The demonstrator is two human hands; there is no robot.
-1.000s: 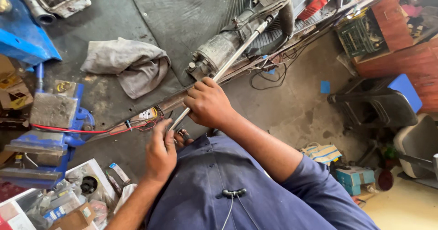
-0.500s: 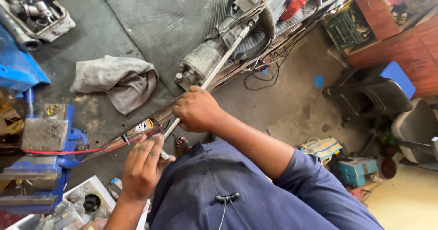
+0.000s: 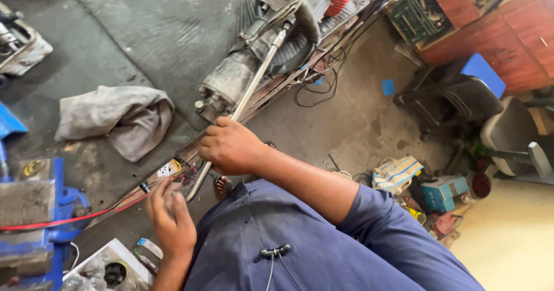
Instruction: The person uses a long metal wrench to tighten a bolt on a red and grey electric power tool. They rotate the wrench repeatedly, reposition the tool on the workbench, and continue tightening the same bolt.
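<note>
Oily workshop floor (image 3: 144, 31), cluttered with parts.
Right hand (image 3: 231, 148) closed around a long metal rod (image 3: 254, 80) running up to a grimy motor housing (image 3: 231, 83); left hand (image 3: 168, 216) pinches red wires (image 3: 86, 215); a steady rod grip seems wise.

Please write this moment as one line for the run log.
right hand: grips metal rod | left hand: at red wire | grey rag: on floor

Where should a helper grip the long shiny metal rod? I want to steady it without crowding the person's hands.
Grip the bare stretch of the long shiny metal rod above the right hand, coming from its open right side. The grey cylindrical housing crowds its left, and the left hand works at the lower end.
</note>
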